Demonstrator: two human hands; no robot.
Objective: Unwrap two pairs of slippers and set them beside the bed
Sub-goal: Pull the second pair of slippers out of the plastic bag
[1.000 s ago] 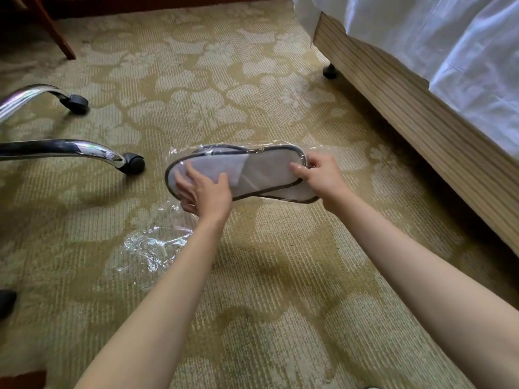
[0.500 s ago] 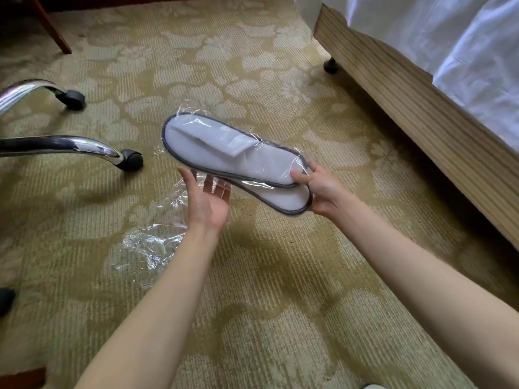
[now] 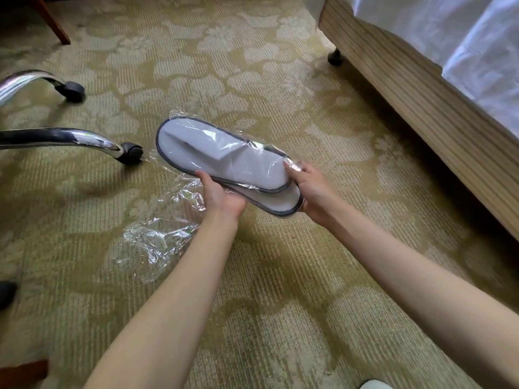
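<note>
Clear plastic still wraps the pair of slippers [image 3: 224, 161] we hold above the carpet [image 3: 280, 276], and the coming move turns on how that long shape lies between our two grips. Nearest to us, our left hand [image 3: 222, 196] cups the packet from below at its near long edge, palm up, thumb curled onto the dark rim; the slippers sit on top of and beyond that hand. Our right hand [image 3: 310, 192] is closed on the heel end, thumb pressed on top over a crinkle of film, fingers hidden underneath. From that grip the long axis runs away up and to the left, so the toe end is the far, free end, held by neither hand. We judge the right hand is nearer to a loose edge of wrap, so the peel would likely start there while the left steadies the packet. Left of and below the left hand, an empty wrapper [image 3: 151, 242] lies crumpled on the carpet. Farther out, the bed [image 3: 407, 102] stands beyond and to the right of the right hand, and chair legs [image 3: 84, 138] stand to the left.
</note>
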